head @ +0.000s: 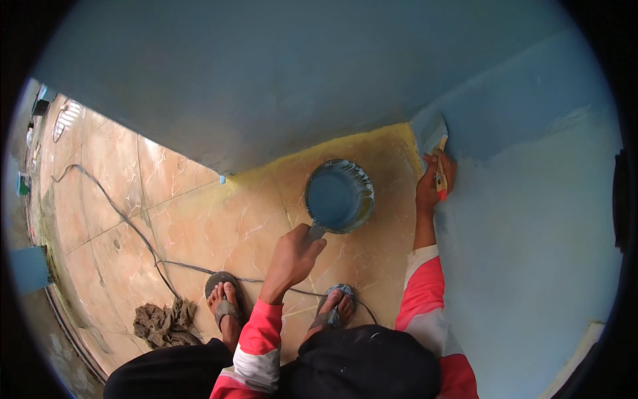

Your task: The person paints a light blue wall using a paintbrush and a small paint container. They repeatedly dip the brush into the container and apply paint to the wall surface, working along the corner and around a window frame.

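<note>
My left hand (298,254) grips the handle of a round paint pot (333,197), which holds blue-grey paint and has pale drips down its inner wall. My right hand (437,174) is closed around the wooden handle, red at its end, of a flat paintbrush (441,134). The brush's bristles touch the blue-painted wall (478,124) on the right, beside the corner where it meets the wall in front (299,75). A darker blue area covers the upper part of the right wall; lower down it is paler. Yellow edging runs along the foot of the front wall.
A dark cable (124,219) snakes over the marbled floor tiles (214,214) and passes by my sandalled feet. To the left of them lies a crumpled brown cloth (165,323). A small light-blue object (222,179) is at the front wall's end. A blue panel (29,269) shows at far left.
</note>
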Demonstrator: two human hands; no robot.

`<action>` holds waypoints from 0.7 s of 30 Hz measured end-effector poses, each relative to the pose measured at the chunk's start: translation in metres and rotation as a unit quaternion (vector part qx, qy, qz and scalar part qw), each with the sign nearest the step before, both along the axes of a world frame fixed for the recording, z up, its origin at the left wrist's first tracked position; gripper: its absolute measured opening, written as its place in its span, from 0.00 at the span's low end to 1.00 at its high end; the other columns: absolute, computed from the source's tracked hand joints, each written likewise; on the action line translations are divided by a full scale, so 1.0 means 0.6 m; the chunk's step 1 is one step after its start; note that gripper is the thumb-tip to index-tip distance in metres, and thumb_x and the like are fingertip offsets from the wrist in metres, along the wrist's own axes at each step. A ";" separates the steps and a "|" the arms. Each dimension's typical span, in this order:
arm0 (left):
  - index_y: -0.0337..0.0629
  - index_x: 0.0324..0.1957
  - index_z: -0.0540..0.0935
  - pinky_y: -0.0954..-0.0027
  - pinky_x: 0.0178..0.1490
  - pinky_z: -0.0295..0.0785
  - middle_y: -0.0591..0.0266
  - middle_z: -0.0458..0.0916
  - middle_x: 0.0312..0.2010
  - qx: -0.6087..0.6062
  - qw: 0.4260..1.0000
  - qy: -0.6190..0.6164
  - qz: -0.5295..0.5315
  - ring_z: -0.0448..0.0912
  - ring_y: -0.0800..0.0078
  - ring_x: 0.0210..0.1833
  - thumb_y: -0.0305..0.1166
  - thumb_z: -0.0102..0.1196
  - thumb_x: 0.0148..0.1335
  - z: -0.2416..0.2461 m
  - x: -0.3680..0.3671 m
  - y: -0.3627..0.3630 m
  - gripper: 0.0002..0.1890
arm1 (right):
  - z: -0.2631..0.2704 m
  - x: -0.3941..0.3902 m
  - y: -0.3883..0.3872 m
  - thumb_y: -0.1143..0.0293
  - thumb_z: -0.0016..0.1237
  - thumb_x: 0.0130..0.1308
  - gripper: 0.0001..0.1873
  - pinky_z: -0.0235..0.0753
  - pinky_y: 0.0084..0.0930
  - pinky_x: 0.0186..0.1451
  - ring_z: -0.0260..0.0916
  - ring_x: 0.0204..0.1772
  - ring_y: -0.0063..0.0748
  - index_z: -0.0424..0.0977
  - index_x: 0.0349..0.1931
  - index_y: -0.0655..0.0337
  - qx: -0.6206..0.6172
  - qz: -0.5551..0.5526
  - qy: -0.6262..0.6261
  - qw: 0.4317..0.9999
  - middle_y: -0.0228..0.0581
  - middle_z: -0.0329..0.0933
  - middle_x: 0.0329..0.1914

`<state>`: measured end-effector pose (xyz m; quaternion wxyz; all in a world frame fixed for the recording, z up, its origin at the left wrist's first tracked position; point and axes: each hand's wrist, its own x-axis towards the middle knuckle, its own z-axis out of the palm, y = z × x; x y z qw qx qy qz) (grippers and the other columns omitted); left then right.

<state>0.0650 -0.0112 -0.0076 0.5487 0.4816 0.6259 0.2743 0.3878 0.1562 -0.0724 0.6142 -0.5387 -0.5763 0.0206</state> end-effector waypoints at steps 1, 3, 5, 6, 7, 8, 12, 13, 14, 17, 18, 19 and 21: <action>0.29 0.38 0.78 0.54 0.35 0.70 0.41 0.79 0.26 -0.011 1.000 -0.006 0.002 0.77 0.49 0.28 0.38 0.63 0.62 0.001 -0.003 0.001 0.17 | -0.005 -0.005 0.001 0.78 0.50 0.74 0.09 0.85 0.30 0.47 0.83 0.42 0.36 0.78 0.49 0.70 0.007 -0.002 0.035 0.999 0.46 0.77 0.48; 0.30 0.37 0.78 0.62 0.32 0.68 0.54 0.77 0.24 -0.006 1.000 0.003 -0.007 0.74 0.65 0.26 0.38 0.62 0.64 0.008 -0.007 0.006 0.17 | -0.014 -0.007 0.014 0.79 0.52 0.72 0.09 0.81 0.32 0.48 0.81 0.46 0.39 0.80 0.49 0.68 -0.006 -0.024 0.011 1.000 0.45 0.80 0.46; 0.31 0.37 0.78 0.66 0.29 0.67 0.60 0.75 0.22 -0.011 1.000 0.015 -0.016 0.72 0.74 0.24 0.39 0.61 0.64 0.014 -0.008 0.010 0.17 | -0.026 -0.008 0.016 0.80 0.53 0.70 0.09 0.79 0.35 0.50 0.80 0.48 0.42 0.81 0.48 0.67 -0.001 -0.031 -0.017 0.999 0.45 0.82 0.45; 0.31 0.37 0.78 0.67 0.29 0.66 0.61 0.75 0.22 -0.016 0.999 0.022 -0.018 0.72 0.74 0.24 0.39 0.61 0.64 0.016 -0.007 0.010 0.17 | -0.034 -0.008 0.017 0.81 0.53 0.70 0.10 0.79 0.36 0.51 0.80 0.49 0.42 0.81 0.49 0.66 0.013 -0.026 -0.036 0.999 0.46 0.82 0.46; 0.31 0.37 0.78 0.67 0.29 0.66 0.61 0.75 0.22 -0.022 0.999 0.029 -0.020 0.72 0.74 0.24 0.39 0.60 0.64 0.018 -0.005 0.011 0.17 | -0.042 -0.007 0.019 0.81 0.53 0.69 0.10 0.79 0.37 0.53 0.79 0.49 0.43 0.81 0.49 0.66 0.027 -0.021 -0.055 0.998 0.46 0.82 0.47; 0.31 0.37 0.78 0.67 0.28 0.66 0.61 0.75 0.22 -0.024 0.999 0.028 -0.020 0.71 0.75 0.24 0.39 0.60 0.64 0.022 -0.002 0.013 0.17 | -0.050 -0.006 0.020 0.81 0.53 0.68 0.11 0.79 0.37 0.54 0.79 0.50 0.44 0.81 0.49 0.66 0.019 -0.003 -0.039 0.999 0.46 0.83 0.47; 0.31 0.38 0.78 0.69 0.28 0.65 0.64 0.74 0.22 -0.040 0.999 0.020 -0.017 0.70 0.77 0.24 0.39 0.60 0.64 0.034 0.010 0.016 0.17 | -0.071 0.004 0.030 0.82 0.54 0.66 0.12 0.78 0.38 0.57 0.80 0.54 0.48 0.82 0.49 0.64 0.020 0.020 -0.068 0.997 0.47 0.83 0.48; 0.31 0.38 0.78 0.69 0.28 0.65 0.65 0.74 0.22 -0.043 0.999 0.015 -0.014 0.70 0.77 0.24 0.39 0.60 0.64 0.036 0.012 0.017 0.16 | -0.073 0.008 0.038 0.82 0.54 0.66 0.13 0.78 0.38 0.57 0.79 0.55 0.49 0.82 0.49 0.63 0.029 0.015 -0.100 0.995 0.47 0.83 0.48; 0.32 0.39 0.78 0.70 0.28 0.65 0.65 0.74 0.22 -0.040 0.999 0.015 -0.016 0.70 0.78 0.24 0.39 0.60 0.64 0.036 0.014 0.018 0.16 | -0.074 0.014 0.044 0.82 0.54 0.66 0.13 0.78 0.39 0.58 0.79 0.55 0.49 0.82 0.49 0.63 0.031 0.014 -0.094 0.995 0.47 0.84 0.49; 0.32 0.39 0.78 0.70 0.27 0.64 0.66 0.73 0.22 -0.044 0.999 0.010 -0.017 0.69 0.79 0.24 0.39 0.60 0.65 0.039 0.018 0.020 0.16 | -0.073 0.024 0.051 0.82 0.52 0.68 0.13 0.79 0.39 0.59 0.80 0.56 0.48 0.80 0.51 0.64 0.040 0.006 -0.102 0.994 0.48 0.83 0.51; 0.32 0.40 0.78 0.70 0.27 0.64 0.66 0.73 0.22 -0.050 0.999 0.007 -0.014 0.69 0.79 0.24 0.38 0.60 0.65 0.045 0.019 0.023 0.16 | -0.069 0.019 0.052 0.82 0.50 0.70 0.12 0.80 0.37 0.58 0.81 0.55 0.46 0.79 0.52 0.65 0.046 0.000 -0.120 0.992 0.50 0.83 0.51; 0.32 0.40 0.78 0.70 0.27 0.64 0.67 0.73 0.22 -0.057 0.998 0.003 -0.012 0.69 0.79 0.24 0.38 0.60 0.65 0.047 0.020 0.024 0.16 | -0.065 0.013 0.050 0.81 0.48 0.72 0.12 0.81 0.36 0.57 0.82 0.54 0.44 0.78 0.53 0.66 0.052 -0.007 -0.138 0.989 0.51 0.83 0.51; 0.33 0.40 0.78 0.70 0.27 0.64 0.67 0.73 0.22 -0.064 0.998 0.009 -0.011 0.69 0.79 0.24 0.38 0.61 0.65 0.040 0.019 0.021 0.15 | -0.047 -0.011 0.030 0.81 0.46 0.73 0.11 0.81 0.36 0.58 0.82 0.53 0.42 0.78 0.52 0.67 0.063 0.000 -0.038 0.997 0.51 0.82 0.50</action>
